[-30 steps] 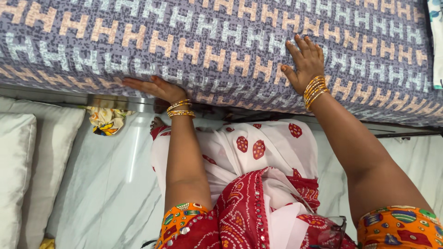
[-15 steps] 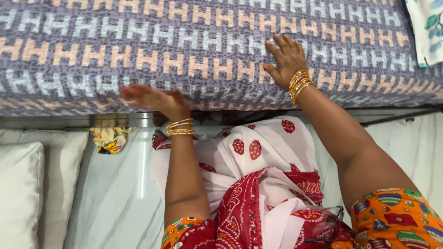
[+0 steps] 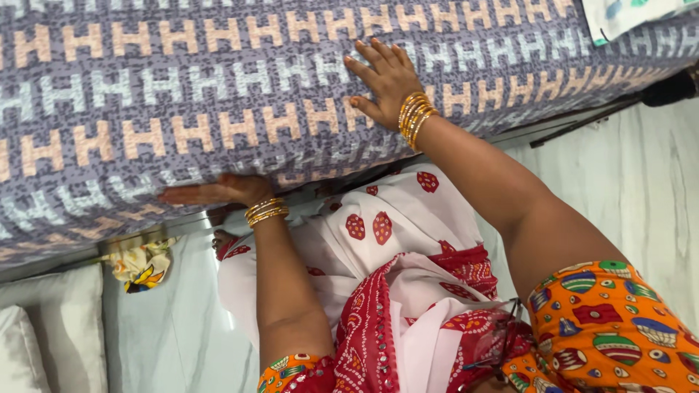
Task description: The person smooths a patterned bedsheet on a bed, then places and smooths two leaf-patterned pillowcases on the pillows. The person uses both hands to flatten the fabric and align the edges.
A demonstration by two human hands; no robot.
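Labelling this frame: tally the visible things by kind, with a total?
Hands: 2, left hand at the edge of the patterned bedsheet, right hand flat on top
Bangle stacks: 2
White pillows: 2
Bedsheets: 1
Crumpled floral cloths: 1
Total: 8

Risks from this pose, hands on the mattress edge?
1. The left hand lies flat along the lower edge of the patterned sheet, close to the bed frame; fingers might get pinched.
2. The gold bangles by the right hand, which presses on top, may snag the fabric.
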